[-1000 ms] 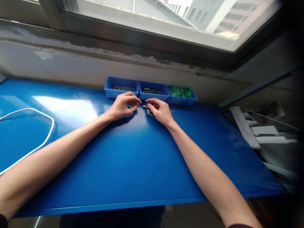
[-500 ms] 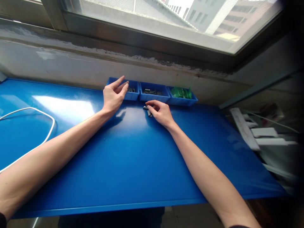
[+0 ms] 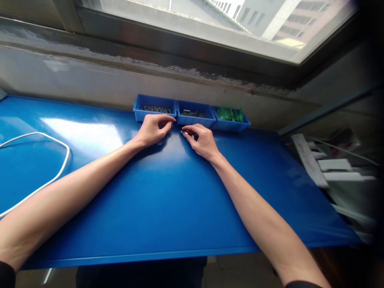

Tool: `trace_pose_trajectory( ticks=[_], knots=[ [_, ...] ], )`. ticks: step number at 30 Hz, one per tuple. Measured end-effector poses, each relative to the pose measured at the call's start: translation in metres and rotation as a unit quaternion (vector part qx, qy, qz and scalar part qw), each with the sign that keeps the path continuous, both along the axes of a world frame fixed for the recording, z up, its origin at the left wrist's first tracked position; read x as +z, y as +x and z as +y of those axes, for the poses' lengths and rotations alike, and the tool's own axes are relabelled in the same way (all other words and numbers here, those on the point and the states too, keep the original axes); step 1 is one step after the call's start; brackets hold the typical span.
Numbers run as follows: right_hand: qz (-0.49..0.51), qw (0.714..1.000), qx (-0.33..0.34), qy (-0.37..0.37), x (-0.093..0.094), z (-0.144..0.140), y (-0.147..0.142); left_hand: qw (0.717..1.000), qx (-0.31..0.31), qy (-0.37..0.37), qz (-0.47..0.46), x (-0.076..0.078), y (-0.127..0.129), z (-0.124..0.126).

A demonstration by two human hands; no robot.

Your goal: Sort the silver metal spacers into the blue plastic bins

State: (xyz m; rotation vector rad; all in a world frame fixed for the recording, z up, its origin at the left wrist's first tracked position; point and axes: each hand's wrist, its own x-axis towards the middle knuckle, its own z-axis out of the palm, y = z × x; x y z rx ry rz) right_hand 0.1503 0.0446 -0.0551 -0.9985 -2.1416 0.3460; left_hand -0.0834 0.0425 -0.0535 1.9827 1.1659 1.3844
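My left hand (image 3: 154,130) rests on the blue table (image 3: 168,192) just in front of the left bin (image 3: 138,114). Its thumb and fingers are pinched together on something tiny that I can barely make out. My right hand (image 3: 203,141) lies beside it, fingertips pinching a small metal part (image 3: 183,132) against the tabletop. The two hands' fingertips are a few centimetres apart. The left bin holds small dark parts, the middle bin (image 3: 195,120) holds dark metal pieces, and the right bin (image 3: 231,126) holds green pieces.
The three blue bins stand in a row against the wall under the window. A white cable (image 3: 61,164) loops across the table's left side. Off the right edge, white strips and a power bar (image 3: 309,162) lie lower down.
My left hand rose from the table to the left bin, then came back down with its fingers pinched, close to my right hand. The right hand stayed put over the metal parts.
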Motion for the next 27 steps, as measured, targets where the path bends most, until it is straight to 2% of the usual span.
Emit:
trace_pose_trajectory(
  ticks=[4,7,11,15,21,27],
  knots=[
    [0.062,0.998,0.014,-0.003,0.003,-0.003,0.000,1.000,-0.009,-0.012,0.024,0.001,-0.001,-0.001],
    [0.146,0.988,0.016,-0.044,0.003,-0.003,0.000,0.999,-0.009,-0.017,0.040,0.002,-0.001,-0.001],
    [0.277,0.956,-0.007,-0.101,-0.001,0.004,0.002,0.998,-0.010,-0.007,0.064,0.003,-0.002,-0.001],
    [0.366,0.922,-0.043,-0.119,-0.005,0.012,0.004,0.997,-0.020,0.001,0.069,0.002,-0.002,0.000],
    [0.342,0.934,-0.009,-0.103,-0.006,0.012,0.004,0.996,-0.020,0.006,0.084,0.001,-0.002,0.000],
    [0.273,0.960,-0.020,-0.050,-0.003,0.006,0.002,0.995,-0.027,0.016,0.100,0.003,-0.003,-0.001]
  ],
)
